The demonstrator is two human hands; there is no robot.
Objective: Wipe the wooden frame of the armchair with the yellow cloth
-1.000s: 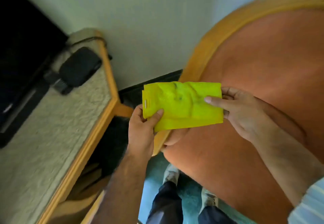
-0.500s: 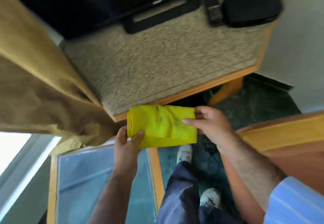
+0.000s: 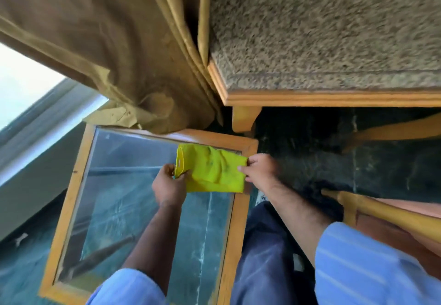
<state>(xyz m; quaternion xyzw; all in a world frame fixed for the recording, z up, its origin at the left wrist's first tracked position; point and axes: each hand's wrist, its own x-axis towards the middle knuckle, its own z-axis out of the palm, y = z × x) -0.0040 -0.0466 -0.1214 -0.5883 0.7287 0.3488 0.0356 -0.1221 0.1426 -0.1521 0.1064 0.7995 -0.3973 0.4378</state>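
Your left hand [image 3: 168,185] pinches the yellow cloth [image 3: 211,172] at its left edge, your right hand [image 3: 259,169] its right edge, so it stretches folded between both grips, above the glass table [image 3: 236,221]. The armchair [image 3: 391,218] sits right of your right hand.

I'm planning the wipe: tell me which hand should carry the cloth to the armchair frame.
Right. The armchair frame lies at the person's right, nearest the right hand; the left hand holds the yellow cloth over the glass table.
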